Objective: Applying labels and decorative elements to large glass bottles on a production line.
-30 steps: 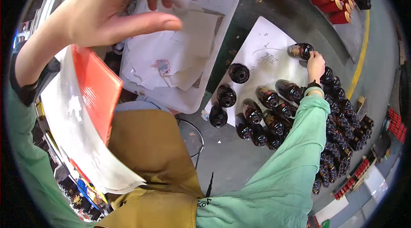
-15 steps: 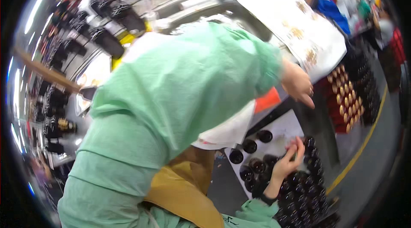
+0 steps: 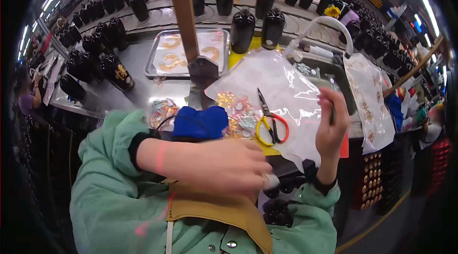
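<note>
My left hand [image 3: 234, 163] crosses low in front of my body, its fingers bent and smeared by motion. A small whitish thing [image 3: 272, 181] shows at its fingertips; whether it is held, I cannot tell. My right hand [image 3: 331, 127] is raised above the right edge of a white plastic sheet [image 3: 300, 96], fingers apart and nothing visible in them. Between the hands lie scissors [image 3: 272, 127] with one yellow and one red handle, blades pointing away. Beside them is a heap of small gold and coloured scraps [image 3: 238, 113]. A blue cloth pad [image 3: 200, 122] lies left of the heap.
Dark bottles [image 3: 243, 29] stand along the back, others to the left. A metal tray [image 3: 150, 63] carries gold cut-outs. A wooden post [image 3: 183, 15] rises mid-bench. A sink [image 3: 350, 91] lies right, beside a hanging patterned sheet [image 3: 369, 106]. Dark round items [image 3: 276, 211] sit below.
My view has swung from the low right side back to the bench. My left hand has drawn back across my body; my right hand has risen from among the dark round items.
</note>
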`<state>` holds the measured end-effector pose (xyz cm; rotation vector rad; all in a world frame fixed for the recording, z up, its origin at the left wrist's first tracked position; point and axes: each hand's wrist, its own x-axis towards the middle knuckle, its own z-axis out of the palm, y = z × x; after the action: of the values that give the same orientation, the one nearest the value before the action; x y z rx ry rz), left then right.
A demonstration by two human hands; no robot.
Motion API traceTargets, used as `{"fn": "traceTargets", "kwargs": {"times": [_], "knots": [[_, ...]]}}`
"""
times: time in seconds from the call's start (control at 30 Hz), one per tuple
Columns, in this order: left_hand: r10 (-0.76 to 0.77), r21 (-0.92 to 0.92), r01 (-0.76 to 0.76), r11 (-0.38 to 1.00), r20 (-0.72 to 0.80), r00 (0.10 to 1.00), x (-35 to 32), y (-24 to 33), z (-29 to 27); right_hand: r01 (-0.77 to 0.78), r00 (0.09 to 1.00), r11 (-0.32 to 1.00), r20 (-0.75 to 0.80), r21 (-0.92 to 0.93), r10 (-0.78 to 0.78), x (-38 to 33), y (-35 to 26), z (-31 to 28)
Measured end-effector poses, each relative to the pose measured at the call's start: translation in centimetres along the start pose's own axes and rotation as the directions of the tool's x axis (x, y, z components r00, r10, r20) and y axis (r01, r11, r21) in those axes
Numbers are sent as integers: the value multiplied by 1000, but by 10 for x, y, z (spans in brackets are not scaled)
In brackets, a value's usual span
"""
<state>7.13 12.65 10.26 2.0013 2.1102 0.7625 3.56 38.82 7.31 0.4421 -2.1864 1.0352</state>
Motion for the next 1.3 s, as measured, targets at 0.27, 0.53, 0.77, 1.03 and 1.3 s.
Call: {"fn": "traceTargets", "kwargs": {"times": [0.27, 0.53, 0.77, 1.03, 1.3], "knots": [[-710, -430, 565, 704, -439, 551, -192, -2, -1, 243, 951, 969, 201, -30, -233, 186, 42, 176], [-336, -522, 781, 342, -844, -418, -346, -83, 27, 1, 963, 974, 264, 226, -62, 142, -33, 205], [-329, -603, 679, 418, -798, -505, -376, -167, -10, -217, 920, 937, 377, 273, 104, 62, -71, 210], [-860, -872, 26, 489, -487, -150, -278, -120, -24, -452, 814, 818, 540, 356, 215, 23, -78, 211], [-982, -989, 77, 127, -115, 148, -165, -99, -1, -753, 562, 563, 778, 340, 282, -12, -84, 201]]}}
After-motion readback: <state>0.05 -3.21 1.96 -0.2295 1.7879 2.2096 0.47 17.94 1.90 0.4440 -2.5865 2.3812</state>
